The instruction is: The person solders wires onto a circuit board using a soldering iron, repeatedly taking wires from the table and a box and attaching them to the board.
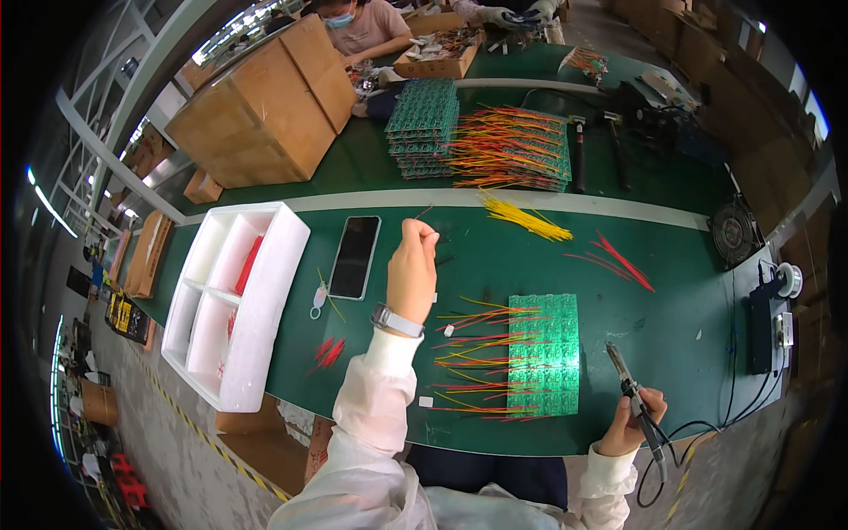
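Observation:
My left hand (412, 269) is raised over the middle of the bench with its fingers pinched. A thin dark tip shows just above the fingers; what it belongs to I cannot make out. My right hand (632, 424), near the bench's front edge, grips a soldering iron (625, 380) whose tip points up and left. Between the hands lies a green circuit board panel (556, 353). Red and yellow wires (477, 362) run out from its left side in several rows. Beyond it are a bundle of yellow wires (526, 221) and some loose red wires (623, 263).
At left stands a white foam tray (265, 309) with red wires inside, next to a phone (356, 256). Board stacks (424, 124) and a cardboard box (265, 106) stand at the back. A fan (735, 234) and solder spool (789, 280) are at right. A masked person (371, 31) sits opposite.

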{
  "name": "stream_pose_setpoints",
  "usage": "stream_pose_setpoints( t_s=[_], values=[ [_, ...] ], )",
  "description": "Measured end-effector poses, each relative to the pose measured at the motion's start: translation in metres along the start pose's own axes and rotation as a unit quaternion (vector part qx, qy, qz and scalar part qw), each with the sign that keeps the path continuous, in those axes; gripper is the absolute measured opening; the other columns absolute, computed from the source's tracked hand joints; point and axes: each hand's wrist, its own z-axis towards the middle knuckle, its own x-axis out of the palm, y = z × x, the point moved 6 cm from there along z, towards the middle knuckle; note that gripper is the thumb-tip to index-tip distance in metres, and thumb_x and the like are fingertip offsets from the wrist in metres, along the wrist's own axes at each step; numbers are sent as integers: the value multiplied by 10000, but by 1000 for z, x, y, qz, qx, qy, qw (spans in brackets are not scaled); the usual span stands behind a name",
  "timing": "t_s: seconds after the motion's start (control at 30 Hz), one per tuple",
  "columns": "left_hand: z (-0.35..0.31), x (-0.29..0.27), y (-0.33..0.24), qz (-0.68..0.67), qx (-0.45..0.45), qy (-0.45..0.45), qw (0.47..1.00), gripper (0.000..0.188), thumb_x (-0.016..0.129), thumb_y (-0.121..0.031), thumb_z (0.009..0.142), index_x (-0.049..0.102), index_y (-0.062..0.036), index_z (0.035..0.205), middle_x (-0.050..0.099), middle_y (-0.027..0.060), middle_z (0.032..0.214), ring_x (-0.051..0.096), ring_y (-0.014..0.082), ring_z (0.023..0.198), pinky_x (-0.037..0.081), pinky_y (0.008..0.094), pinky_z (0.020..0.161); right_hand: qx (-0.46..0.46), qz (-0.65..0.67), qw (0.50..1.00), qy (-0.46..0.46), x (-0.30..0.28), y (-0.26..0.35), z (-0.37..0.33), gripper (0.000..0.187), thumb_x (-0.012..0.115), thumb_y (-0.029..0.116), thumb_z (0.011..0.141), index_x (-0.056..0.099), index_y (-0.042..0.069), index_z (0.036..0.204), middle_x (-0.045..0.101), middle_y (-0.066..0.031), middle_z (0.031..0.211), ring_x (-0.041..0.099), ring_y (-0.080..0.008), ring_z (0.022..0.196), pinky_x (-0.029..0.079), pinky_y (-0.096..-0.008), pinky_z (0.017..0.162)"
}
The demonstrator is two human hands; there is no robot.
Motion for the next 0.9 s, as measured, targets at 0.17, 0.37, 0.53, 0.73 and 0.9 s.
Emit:
stream_pose_setpoints(
  t_s=[0.17, 0.37, 0.53, 0.73, 0.9],
  values=[
    [-27, 23, -55, -93, 27, 60, 994, 122, 450, -102, 938, 380, -12, 980, 546, 166, 793, 566, 340, 702, 444, 363, 634, 6, -5, 1000, -1, -1, -1, 2, 241, 595, 76, 806, 448, 31, 992, 455, -86, 872, 438, -142, 747, 371, -266, 683],
    [-52, 46, -41, -93, 44, 103, 989, 117, 371, -14, 932, 365, 11, 1046, 550, 164, 932, 560, 254, 787, 450, 319, 716, -3, -13, 1000, -11, -2, 0, 1, 245, 601, 78, 804, 449, 29, 989, 457, -85, 873, 442, -142, 751, 374, -265, 679],
    [-59, 49, -43, -103, 73, 131, 983, 139, 374, 16, 924, 366, 5, 1063, 583, 120, 916, 562, 202, 766, 456, 282, 686, 11, -16, 1000, -17, -6, 2, -2, 246, 606, 85, 806, 450, 29, 988, 462, -85, 864, 446, -143, 736, 377, -269, 678],
    [-54, 38, -64, -105, 122, 45, 986, 62, 562, 51, 813, 570, 2, 851, 572, 103, 834, 567, 220, 693, 457, 293, 617, -16, -36, 999, -7, -2, -1, 3, 265, 617, 74, 791, 451, 32, 993, 469, -89, 863, 449, -151, 755, 376, -280, 696],
    [-61, 57, -64, -112, 108, 102, 983, 139, 632, 45, 759, 595, 3, 886, 583, 94, 795, 583, 205, 669, 464, 282, 586, -17, 26, 999, 14, 21, 10, 37, 293, 640, 53, 770, 443, 19, 983, 485, -97, 843, 466, -151, 740, 381, -266, 690]
  ],
)
